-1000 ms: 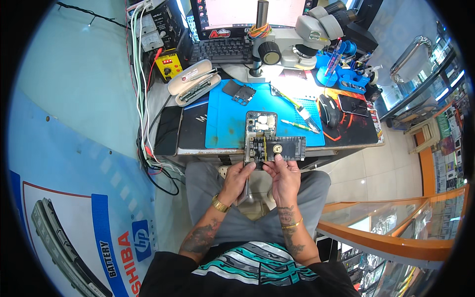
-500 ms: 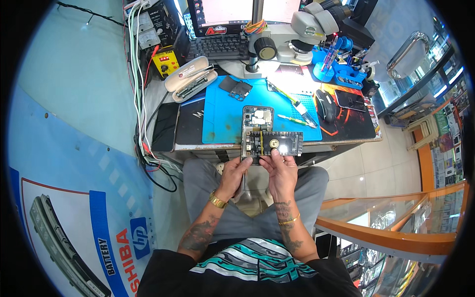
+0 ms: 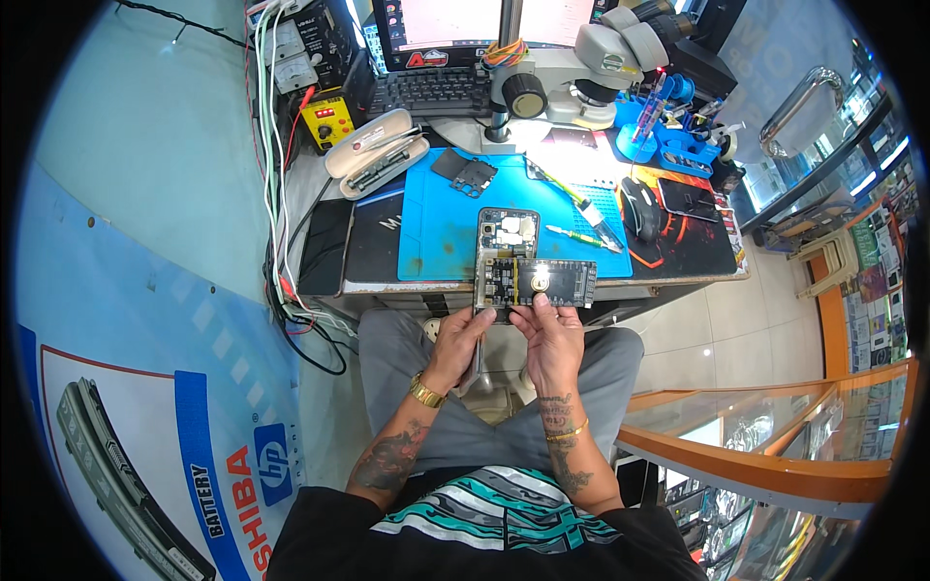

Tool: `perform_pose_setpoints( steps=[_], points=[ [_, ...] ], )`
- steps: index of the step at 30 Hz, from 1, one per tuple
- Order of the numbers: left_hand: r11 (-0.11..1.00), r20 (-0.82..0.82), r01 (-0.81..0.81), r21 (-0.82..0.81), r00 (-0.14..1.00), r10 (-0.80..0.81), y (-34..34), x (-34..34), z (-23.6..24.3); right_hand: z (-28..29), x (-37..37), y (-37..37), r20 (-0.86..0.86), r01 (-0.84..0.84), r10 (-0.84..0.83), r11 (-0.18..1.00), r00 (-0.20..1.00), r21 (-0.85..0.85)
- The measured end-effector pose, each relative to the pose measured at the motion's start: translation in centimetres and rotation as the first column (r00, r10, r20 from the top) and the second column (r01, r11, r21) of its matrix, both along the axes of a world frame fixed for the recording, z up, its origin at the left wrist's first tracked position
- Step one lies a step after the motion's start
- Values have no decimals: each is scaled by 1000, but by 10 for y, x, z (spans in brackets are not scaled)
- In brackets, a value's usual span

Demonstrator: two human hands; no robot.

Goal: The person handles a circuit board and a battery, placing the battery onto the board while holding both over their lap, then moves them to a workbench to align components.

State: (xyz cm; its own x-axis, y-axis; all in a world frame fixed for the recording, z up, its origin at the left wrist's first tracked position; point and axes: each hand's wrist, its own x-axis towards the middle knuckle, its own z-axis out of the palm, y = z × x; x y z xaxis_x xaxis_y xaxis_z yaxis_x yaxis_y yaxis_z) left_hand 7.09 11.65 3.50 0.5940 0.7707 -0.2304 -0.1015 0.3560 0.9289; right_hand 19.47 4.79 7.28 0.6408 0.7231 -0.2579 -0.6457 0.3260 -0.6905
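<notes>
Holds an opened phone (image 3: pixel 510 232) in the left hand (image 3: pixel 461 346), closed on the lower end, with thumb at the edge. Pinches a black board (image 3: pixel 560 272) in the right hand (image 3: pixel 552 341), with thumb on top beside a gold disc (image 3: pixel 540 281). Has the board crosswise over the lower part of the phone, overlapping at the board's left end; cannot tell contact from clearance there. Shows the phone's upper end against the blue mat (image 3: pixel 434 232). Has on the mat two dark plates (image 3: pixel 475 178), a yellow tool (image 3: pixel 566 190) and a green tool (image 3: pixel 575 234). Has an open case (image 3: pixel 378 155) to the left, a mouse (image 3: pixel 639 213) to the right, and a microscope (image 3: pixel 608 53) beyond.
</notes>
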Motion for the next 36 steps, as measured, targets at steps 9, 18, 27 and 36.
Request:
perform_pose_setpoints(
  steps=[9,18,27,36],
  points=[
    [999,26,5,32,1000,-6,2,3,-4,-2,1,-1,9,-3,3,1000,1000,6],
    [1000,-2,-24,4,1000,24,2,1,-12,-3,-1,1,17,13,-13,1000,1000,-13],
    [999,-39,-35,14,999,35,0,2,-3,-3,-1,0,19,16,-16,1000,1000,-8],
    [1000,-24,-23,-19,999,22,0,2,0,-2,0,0,6,10,-10,1000,1000,-6]
  ],
)
